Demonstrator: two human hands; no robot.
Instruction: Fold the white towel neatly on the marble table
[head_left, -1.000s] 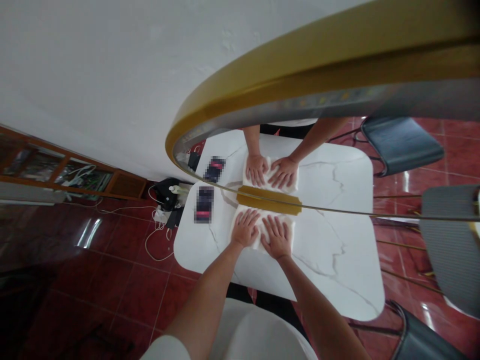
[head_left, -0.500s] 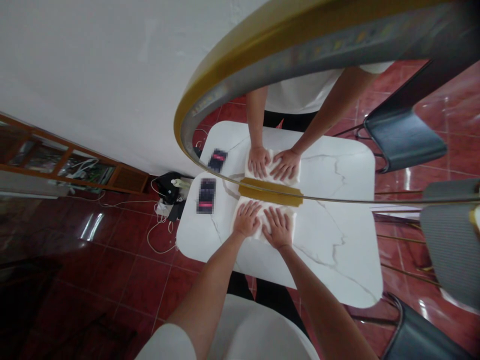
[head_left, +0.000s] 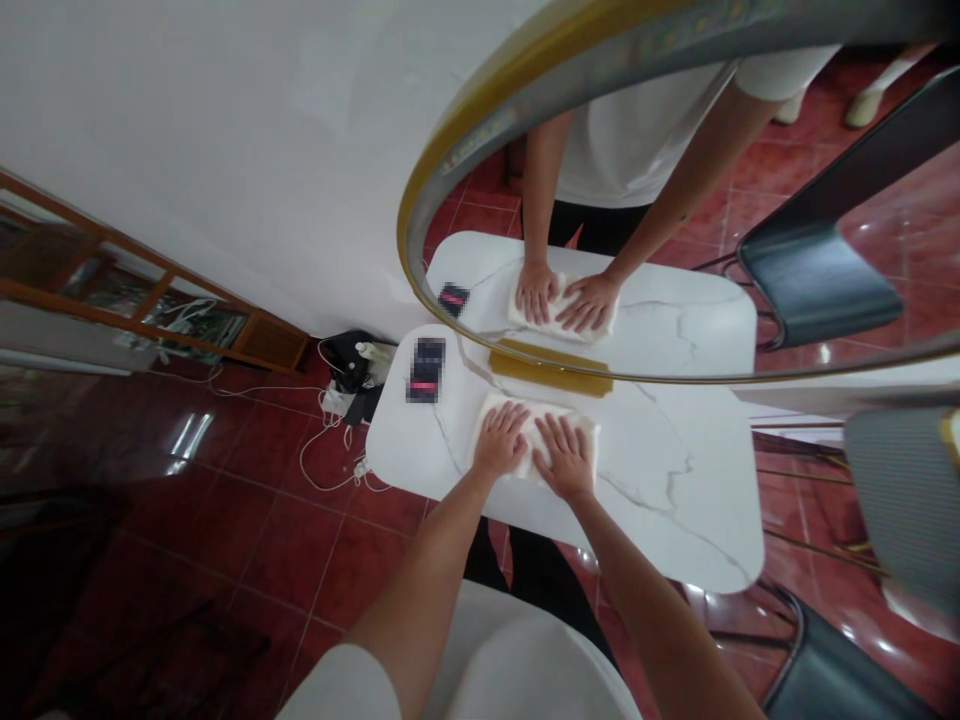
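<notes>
My left hand (head_left: pixel 501 440) and my right hand (head_left: pixel 564 458) lie flat side by side, fingers spread, on a folded white cloth (head_left: pixel 589 438). The cloth rests on a white marble-patterned table (head_left: pixel 675 500). Just beyond it stands the gold base (head_left: pixel 551 372) of a large round gold-rimmed mirror (head_left: pixel 450 170). The mirror shows the reflection of two hands pressed on the same kind of cloth. Neither of my hands grips anything.
A dark phone (head_left: pixel 425 370) lies on the table to the left of the cloth. On the red tiled floor by the wall lie cables and a power strip (head_left: pixel 345 390). A dark chair (head_left: pixel 847 680) stands at the lower right and a grey one (head_left: pixel 907 500) at the right.
Both hands stay flat on the cloth, hardly shifted. The view has tilted, so the mirror's rim sits higher and more of the reflection shows.
</notes>
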